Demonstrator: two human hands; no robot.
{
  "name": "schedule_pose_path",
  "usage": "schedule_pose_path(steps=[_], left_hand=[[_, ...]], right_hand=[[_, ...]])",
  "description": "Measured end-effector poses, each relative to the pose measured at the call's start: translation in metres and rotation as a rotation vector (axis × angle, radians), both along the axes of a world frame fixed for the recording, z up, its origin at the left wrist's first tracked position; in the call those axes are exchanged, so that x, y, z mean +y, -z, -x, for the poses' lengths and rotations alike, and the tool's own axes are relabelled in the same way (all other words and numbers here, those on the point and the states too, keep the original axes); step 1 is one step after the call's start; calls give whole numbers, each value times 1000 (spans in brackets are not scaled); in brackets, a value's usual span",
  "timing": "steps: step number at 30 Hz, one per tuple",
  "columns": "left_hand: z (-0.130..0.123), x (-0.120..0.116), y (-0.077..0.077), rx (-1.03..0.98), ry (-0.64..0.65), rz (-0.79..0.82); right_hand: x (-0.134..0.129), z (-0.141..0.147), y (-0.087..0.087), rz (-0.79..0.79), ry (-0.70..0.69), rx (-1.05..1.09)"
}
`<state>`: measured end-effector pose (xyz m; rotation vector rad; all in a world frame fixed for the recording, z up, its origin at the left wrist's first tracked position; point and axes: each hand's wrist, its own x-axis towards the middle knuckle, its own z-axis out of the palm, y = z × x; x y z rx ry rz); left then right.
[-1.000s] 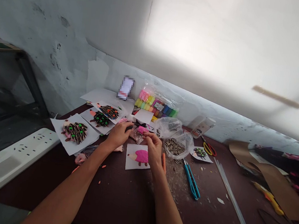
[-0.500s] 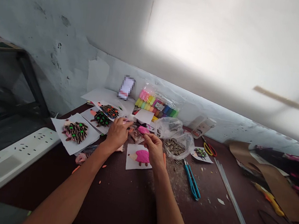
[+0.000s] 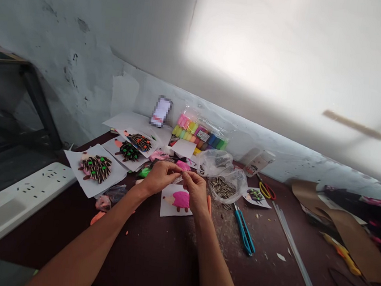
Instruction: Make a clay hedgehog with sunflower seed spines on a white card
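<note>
Above the small white card point(image 3: 167, 212) both my hands meet, fingertips nearly touching. My left hand point(image 3: 158, 177) is closed in a pinch at the near edge of a packet of pink modelling clay point(image 3: 183, 165). My right hand point(image 3: 196, 191) pinches the same edge from the other side; the fingers partly hide the packet. On the card lies a flat hedgehog shape point(image 3: 181, 199) with a bright pink body, pale face and brown feet. Left of my left hand are green clay point(image 3: 145, 173) and wrapped pale pink clay point(image 3: 158, 155).
Hedgehog pictures covered in seeds point(image 3: 96, 168) lie at left, near a white power strip point(image 3: 43, 187). A plastic bag of striped seeds point(image 3: 221, 188), teal tweezers-like tool point(image 3: 245, 231), scissors point(image 3: 267, 191) and clear sticks point(image 3: 297, 256) lie at right. A clay set point(image 3: 200, 135) and phone point(image 3: 161, 112) stand behind.
My left hand has moved right and nearer to me, away from the wrapped clay, to meet my right hand at the pink packet. My right hand has barely moved.
</note>
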<state>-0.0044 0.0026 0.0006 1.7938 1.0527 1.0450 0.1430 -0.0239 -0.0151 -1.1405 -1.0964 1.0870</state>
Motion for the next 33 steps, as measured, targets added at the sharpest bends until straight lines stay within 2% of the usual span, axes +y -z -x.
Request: schedule_pose_path(steps=[4, 7, 12, 17, 24, 33], left_hand=[[0, -1, -1, 74, -75, -81], [3, 0, 0, 67, -65, -115], [3, 2, 3, -128, 30, 50], [-1, 3, 4, -206, 51, 251], [0, 5, 6, -244, 112, 377], [3, 5, 3, -244, 142, 415]], right_hand=[[0, 0, 0, 20, -6, 8], [-1, 0, -1, 40, -27, 14], [0, -2, -4, 95, -65, 72], [0, -3, -4, 3, -1, -29], [-2, 1, -2, -123, 127, -257], [-3, 1, 1, -138, 144, -355]])
